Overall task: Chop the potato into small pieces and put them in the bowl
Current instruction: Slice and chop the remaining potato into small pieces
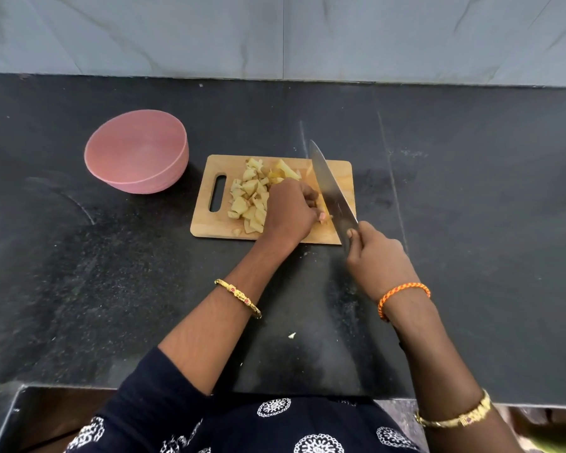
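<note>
No brand, label or writing we can read anywhere. Our left hand is curled down on the rectangular pale wooden chopping board w/ a slot handle; what its fingertips pinch is hidden beneath the knuckles, so we can't tell if it's gripping potato. Our right hand grasps the large steel chef's knife; handle fully covered by the fist, blade slanting over the board's right side. The pile of pale yellow chopped potato pieces sits on the board, left of our left hand. The round pink plastic bowl stands on the black speckled stone counter, just left of the board, tilted toward us by lens distortion. One small pale scrap lies on the counter btw our forearms.
</note>
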A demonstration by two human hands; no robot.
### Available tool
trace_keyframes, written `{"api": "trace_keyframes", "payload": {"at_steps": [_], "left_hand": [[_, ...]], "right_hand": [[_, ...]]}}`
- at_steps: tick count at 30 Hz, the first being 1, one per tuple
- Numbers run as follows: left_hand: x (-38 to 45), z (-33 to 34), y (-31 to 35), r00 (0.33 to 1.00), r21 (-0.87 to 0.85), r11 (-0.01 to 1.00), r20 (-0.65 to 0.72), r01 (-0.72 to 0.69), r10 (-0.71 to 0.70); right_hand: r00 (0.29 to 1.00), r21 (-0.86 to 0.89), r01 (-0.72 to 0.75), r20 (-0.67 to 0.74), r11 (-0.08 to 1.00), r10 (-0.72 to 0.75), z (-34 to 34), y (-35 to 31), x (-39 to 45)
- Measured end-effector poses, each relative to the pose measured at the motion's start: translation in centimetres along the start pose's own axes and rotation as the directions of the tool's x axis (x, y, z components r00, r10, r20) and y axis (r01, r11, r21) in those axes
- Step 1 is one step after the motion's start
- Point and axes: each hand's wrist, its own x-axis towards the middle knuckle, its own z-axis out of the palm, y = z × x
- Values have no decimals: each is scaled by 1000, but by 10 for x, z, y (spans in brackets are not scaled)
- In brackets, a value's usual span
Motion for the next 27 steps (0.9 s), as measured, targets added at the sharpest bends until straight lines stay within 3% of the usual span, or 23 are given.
{"api": "trace_keyframes", "payload": {"at_steps": [27], "left_hand": [[5,1,5,999,79,997,52,-12,8]], "right_hand": [[999,-56,-37,21,998,39,3,-12,18]]}}
